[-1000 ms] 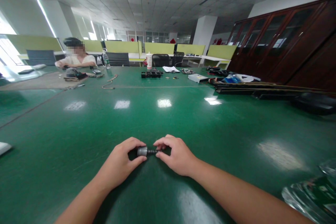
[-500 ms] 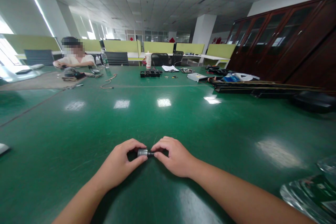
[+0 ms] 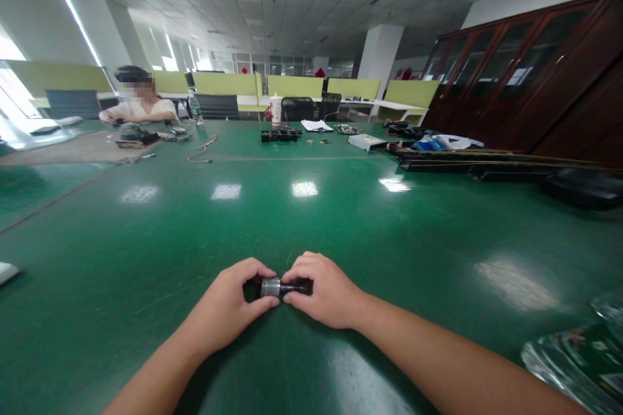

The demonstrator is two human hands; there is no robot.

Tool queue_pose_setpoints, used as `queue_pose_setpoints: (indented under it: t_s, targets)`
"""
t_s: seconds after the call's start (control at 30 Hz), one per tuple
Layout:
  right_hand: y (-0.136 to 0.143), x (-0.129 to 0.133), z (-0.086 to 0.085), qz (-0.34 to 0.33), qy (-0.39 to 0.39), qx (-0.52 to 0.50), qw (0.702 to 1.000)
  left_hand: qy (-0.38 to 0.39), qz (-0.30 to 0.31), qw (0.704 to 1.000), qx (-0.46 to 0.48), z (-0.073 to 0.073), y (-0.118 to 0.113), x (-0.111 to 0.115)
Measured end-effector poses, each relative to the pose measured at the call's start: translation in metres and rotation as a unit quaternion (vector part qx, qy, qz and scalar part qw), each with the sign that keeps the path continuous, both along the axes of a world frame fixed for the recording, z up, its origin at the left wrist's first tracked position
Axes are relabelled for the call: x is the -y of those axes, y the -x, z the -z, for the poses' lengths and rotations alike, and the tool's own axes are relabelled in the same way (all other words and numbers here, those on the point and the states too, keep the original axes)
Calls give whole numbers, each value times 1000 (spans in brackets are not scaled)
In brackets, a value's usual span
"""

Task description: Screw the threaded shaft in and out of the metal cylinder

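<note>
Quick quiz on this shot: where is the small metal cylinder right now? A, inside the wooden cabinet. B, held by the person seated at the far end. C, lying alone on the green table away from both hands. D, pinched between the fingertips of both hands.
D: the cylinder sits between the left hand and the right hand, whose fingertips close on it from either side just above the table.

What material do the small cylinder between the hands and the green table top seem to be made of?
Small cylinder: probably metal, grey with a bright sheen; its dark ribbed end could be metal or plastic. Green table top: smooth and glossy, mirroring the ceiling lights; it looks like laminate or a rubber-like mat, but this cannot be settled.
</note>
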State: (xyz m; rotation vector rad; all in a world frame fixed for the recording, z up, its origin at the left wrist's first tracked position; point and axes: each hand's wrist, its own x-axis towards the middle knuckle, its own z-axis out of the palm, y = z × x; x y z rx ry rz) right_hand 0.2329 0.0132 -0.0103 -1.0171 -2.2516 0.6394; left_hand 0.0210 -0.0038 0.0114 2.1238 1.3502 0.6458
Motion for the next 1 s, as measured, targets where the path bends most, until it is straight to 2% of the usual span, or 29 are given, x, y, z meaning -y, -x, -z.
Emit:
queue_pose_setpoints:
  t_s: [0.63, 1.0]
  targets:
    - [-1, -2, 3, 5, -5, -13, 1000, -11, 27, 999, -15, -2, -2, 0]
    - [-1, -2, -1, 11, 2, -16, 1000, -7, 16, 1000, -19, 1, 0, -2]
